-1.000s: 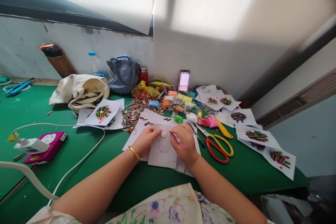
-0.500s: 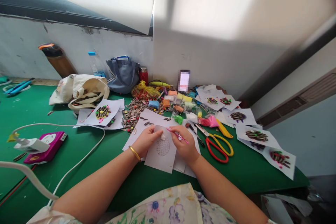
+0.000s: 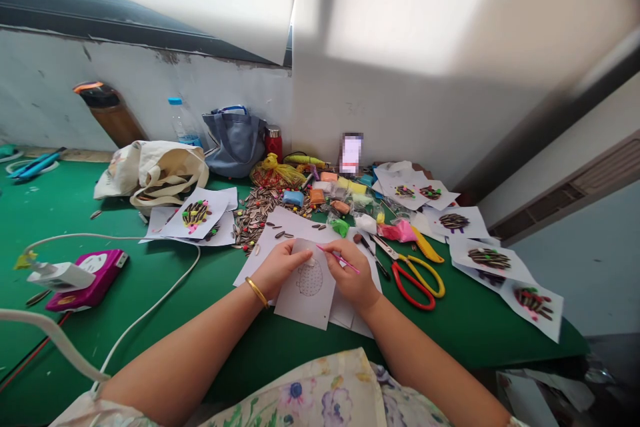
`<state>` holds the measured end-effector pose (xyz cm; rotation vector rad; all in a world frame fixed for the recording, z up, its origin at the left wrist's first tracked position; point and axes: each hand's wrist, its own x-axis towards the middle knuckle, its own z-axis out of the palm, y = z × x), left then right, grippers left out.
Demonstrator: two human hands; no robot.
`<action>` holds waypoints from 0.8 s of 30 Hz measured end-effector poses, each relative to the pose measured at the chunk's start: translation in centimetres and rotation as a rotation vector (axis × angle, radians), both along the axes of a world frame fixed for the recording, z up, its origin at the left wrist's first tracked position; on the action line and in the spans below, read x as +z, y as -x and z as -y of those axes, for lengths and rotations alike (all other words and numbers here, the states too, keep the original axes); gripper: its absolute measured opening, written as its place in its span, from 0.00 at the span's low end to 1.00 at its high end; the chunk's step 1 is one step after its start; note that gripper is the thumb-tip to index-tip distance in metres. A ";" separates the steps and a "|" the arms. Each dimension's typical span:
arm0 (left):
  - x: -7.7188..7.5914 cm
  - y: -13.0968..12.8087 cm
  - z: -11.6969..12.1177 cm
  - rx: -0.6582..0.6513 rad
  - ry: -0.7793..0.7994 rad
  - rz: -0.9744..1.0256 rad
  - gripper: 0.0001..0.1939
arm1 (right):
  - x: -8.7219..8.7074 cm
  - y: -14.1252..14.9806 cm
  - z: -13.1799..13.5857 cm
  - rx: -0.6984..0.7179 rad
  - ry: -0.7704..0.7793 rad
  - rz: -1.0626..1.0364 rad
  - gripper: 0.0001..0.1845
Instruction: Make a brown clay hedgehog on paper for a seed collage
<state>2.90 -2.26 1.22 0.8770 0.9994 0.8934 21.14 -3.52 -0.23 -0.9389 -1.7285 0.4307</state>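
Head view, nearest first: a floral garment (image 3: 320,390) fills the bottom edge, and both bare forearms reach up from it over a green tabletop (image 3: 165,340). The left hand (image 3: 283,270), with a gold bangle (image 3: 257,291) on its wrist, grips the left edge of a small paper sheet (image 3: 305,297) between thumb and curled fingers. The right hand (image 3: 353,273) pinches a thin pink stick (image 3: 339,260) above the sheet's upper right corner. That sheet lies tilted on larger white papers (image 3: 295,223) and bears a pencilled oval (image 3: 310,278) filled with a dotted grid, with a small white scrap (image 3: 311,259) near its top edge. Just beyond lie loose sunflower seeds (image 3: 260,217). Red-and-yellow scissors (image 3: 417,285) sit to the right, and finished seed pictures (image 3: 196,215) are spread at both sides.
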 end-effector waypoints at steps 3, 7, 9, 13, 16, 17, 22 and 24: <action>0.1 0.1 0.0 -0.010 0.009 0.025 0.22 | 0.0 -0.1 -0.1 -0.016 0.027 -0.005 0.08; 0.1 0.1 0.0 -0.022 0.020 0.016 0.23 | 0.1 -0.1 -0.1 -0.022 0.006 0.009 0.09; 0.0 0.0 0.0 -0.009 0.016 0.006 0.24 | 0.3 -0.1 0.0 -0.019 -0.056 0.063 0.08; 0.0 -0.1 0.0 0.008 0.025 0.016 0.24 | 0.8 0.0 0.4 -0.054 -0.136 0.226 0.07; 0.2 -0.1 0.0 0.018 0.043 0.030 0.24 | 1.1 0.3 0.7 -0.088 -0.151 0.304 0.06; 0.2 -0.1 0.0 0.022 0.046 0.033 0.24 | 1.1 0.3 0.7 -0.088 -0.156 0.320 0.06; 0.2 -0.1 0.0 0.027 0.041 0.029 0.23 | 1.2 0.4 0.8 -0.049 -0.175 0.383 0.09; 0.2 -0.1 -0.1 0.031 0.042 0.037 0.23 | 1.2 0.4 0.9 -0.038 -0.176 0.396 0.09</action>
